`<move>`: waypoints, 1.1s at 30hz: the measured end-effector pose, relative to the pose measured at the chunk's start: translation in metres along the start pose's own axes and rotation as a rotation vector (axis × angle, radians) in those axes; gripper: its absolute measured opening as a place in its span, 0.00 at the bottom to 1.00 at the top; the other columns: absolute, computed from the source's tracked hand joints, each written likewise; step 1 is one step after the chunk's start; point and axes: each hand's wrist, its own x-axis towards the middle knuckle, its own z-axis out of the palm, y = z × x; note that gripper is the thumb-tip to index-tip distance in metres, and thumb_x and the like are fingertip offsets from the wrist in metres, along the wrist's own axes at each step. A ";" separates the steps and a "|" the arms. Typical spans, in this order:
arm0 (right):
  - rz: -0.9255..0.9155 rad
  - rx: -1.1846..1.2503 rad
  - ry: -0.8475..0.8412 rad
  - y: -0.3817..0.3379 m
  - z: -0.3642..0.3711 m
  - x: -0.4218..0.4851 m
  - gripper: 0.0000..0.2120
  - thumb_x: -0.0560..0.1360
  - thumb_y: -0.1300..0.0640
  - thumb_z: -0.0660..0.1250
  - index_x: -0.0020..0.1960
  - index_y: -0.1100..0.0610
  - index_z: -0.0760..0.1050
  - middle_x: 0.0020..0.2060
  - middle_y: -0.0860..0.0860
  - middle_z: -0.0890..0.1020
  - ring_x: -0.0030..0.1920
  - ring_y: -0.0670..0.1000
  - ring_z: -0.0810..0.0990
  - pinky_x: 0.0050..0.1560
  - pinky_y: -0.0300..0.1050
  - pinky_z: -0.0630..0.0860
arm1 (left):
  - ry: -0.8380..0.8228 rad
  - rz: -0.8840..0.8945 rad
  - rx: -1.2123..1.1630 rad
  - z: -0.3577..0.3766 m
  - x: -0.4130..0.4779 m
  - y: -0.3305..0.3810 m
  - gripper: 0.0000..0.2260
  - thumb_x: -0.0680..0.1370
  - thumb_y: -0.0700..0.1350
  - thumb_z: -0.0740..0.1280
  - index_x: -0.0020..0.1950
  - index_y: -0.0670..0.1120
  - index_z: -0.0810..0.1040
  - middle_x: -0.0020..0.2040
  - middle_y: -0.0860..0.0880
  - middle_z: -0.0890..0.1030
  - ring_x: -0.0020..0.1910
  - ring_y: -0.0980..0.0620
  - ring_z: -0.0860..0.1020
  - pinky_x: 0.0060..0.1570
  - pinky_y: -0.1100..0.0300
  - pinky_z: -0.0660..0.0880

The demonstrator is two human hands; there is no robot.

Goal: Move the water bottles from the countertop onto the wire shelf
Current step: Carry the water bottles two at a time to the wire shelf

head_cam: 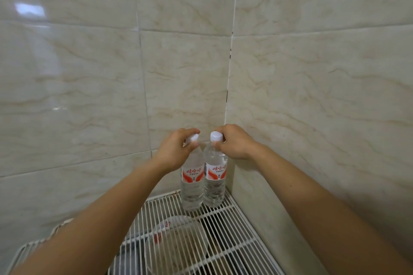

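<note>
Left hand [176, 149] pinches the left bottle [192, 185] at its cap, right hand [234, 142] grips the right bottle [215, 183] by the neck; below them, the full, likely heavy, slick bodies stand upright on the wire shelf [234, 225].

Wire shelf [223, 225] w/ left bottle [191, 192] & right bottle [215, 187] upright in back corner.

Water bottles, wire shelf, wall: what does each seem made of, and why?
Both the left bottle and right bottle: likely clear glossy plastic; see-through ribbed walls. The wire shelf: probably white-coated metal; thin straight rods. The wall: glazed tile, marble-look veining; grout lines, reflections.
</note>
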 end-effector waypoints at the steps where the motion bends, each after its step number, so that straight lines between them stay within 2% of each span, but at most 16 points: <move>1: 0.004 -0.001 0.005 0.000 0.000 0.000 0.06 0.74 0.58 0.67 0.40 0.56 0.72 0.41 0.55 0.77 0.42 0.57 0.76 0.40 0.48 0.71 | 0.002 -0.003 -0.007 0.000 -0.001 0.000 0.17 0.79 0.46 0.64 0.69 0.50 0.72 0.64 0.47 0.76 0.59 0.48 0.75 0.60 0.51 0.72; 4: 0.023 -0.009 0.017 -0.001 0.002 -0.001 0.06 0.74 0.56 0.68 0.43 0.57 0.72 0.43 0.56 0.77 0.44 0.57 0.77 0.41 0.49 0.73 | 0.010 -0.008 -0.017 0.002 -0.002 0.000 0.18 0.79 0.46 0.64 0.69 0.50 0.71 0.67 0.47 0.75 0.61 0.48 0.74 0.62 0.50 0.72; 8: 0.054 -0.042 0.038 -0.002 0.004 -0.003 0.09 0.76 0.53 0.67 0.49 0.59 0.74 0.48 0.57 0.79 0.48 0.59 0.79 0.46 0.51 0.76 | 0.026 -0.016 -0.024 0.007 -0.006 -0.001 0.19 0.80 0.47 0.62 0.71 0.51 0.69 0.68 0.46 0.73 0.64 0.48 0.73 0.62 0.53 0.69; 12: 0.066 -0.045 0.058 -0.002 0.008 -0.006 0.13 0.78 0.52 0.64 0.58 0.59 0.73 0.53 0.59 0.78 0.52 0.60 0.77 0.52 0.55 0.77 | -0.025 -0.044 0.017 0.011 -0.010 0.000 0.22 0.81 0.46 0.59 0.75 0.54 0.59 0.72 0.45 0.69 0.69 0.45 0.69 0.64 0.53 0.67; 15: 0.069 -0.024 0.064 0.000 0.013 -0.011 0.20 0.79 0.52 0.62 0.69 0.55 0.67 0.60 0.59 0.76 0.59 0.61 0.74 0.58 0.58 0.74 | -0.058 -0.052 0.056 0.011 -0.016 0.000 0.26 0.82 0.49 0.57 0.77 0.55 0.50 0.72 0.43 0.68 0.69 0.44 0.68 0.64 0.52 0.67; 18: 0.069 -0.108 0.089 0.003 0.018 -0.017 0.28 0.79 0.48 0.61 0.76 0.52 0.57 0.67 0.57 0.71 0.67 0.60 0.67 0.65 0.56 0.69 | -0.048 -0.054 0.072 0.006 -0.028 -0.001 0.28 0.81 0.52 0.56 0.78 0.54 0.47 0.75 0.44 0.64 0.73 0.44 0.64 0.69 0.50 0.63; 21: 0.036 -0.226 0.219 -0.002 0.020 -0.026 0.29 0.78 0.47 0.60 0.77 0.51 0.55 0.73 0.53 0.64 0.71 0.56 0.60 0.68 0.54 0.60 | -0.014 -0.083 0.122 -0.003 -0.047 -0.010 0.27 0.81 0.55 0.56 0.77 0.53 0.50 0.76 0.45 0.62 0.74 0.45 0.61 0.70 0.50 0.61; 24: -0.071 -0.191 0.356 -0.025 0.027 -0.036 0.25 0.78 0.50 0.60 0.73 0.53 0.63 0.70 0.52 0.66 0.69 0.54 0.61 0.64 0.51 0.61 | 0.056 -0.132 0.166 -0.018 -0.076 -0.026 0.23 0.81 0.53 0.56 0.75 0.49 0.61 0.73 0.45 0.66 0.72 0.46 0.64 0.70 0.52 0.62; 26: -0.180 -0.175 0.389 -0.050 0.041 -0.042 0.21 0.77 0.51 0.61 0.69 0.54 0.68 0.67 0.52 0.69 0.66 0.53 0.62 0.61 0.49 0.60 | 0.093 -0.172 0.194 -0.033 -0.101 -0.040 0.19 0.81 0.52 0.56 0.70 0.47 0.69 0.70 0.44 0.71 0.69 0.46 0.67 0.68 0.53 0.64; 29: -0.343 -0.158 0.344 -0.097 0.079 -0.052 0.19 0.77 0.51 0.61 0.66 0.55 0.70 0.64 0.52 0.71 0.65 0.52 0.62 0.59 0.47 0.57 | 0.145 -0.244 0.245 -0.061 -0.148 -0.063 0.17 0.81 0.51 0.57 0.66 0.47 0.74 0.66 0.45 0.73 0.67 0.46 0.68 0.65 0.55 0.65; 33: -0.458 -0.079 0.172 -0.171 0.152 -0.078 0.20 0.77 0.50 0.61 0.66 0.55 0.71 0.63 0.52 0.71 0.65 0.53 0.62 0.58 0.48 0.58 | 0.207 -0.367 0.325 -0.110 -0.234 -0.093 0.16 0.81 0.50 0.58 0.65 0.47 0.75 0.65 0.45 0.74 0.65 0.45 0.70 0.64 0.56 0.65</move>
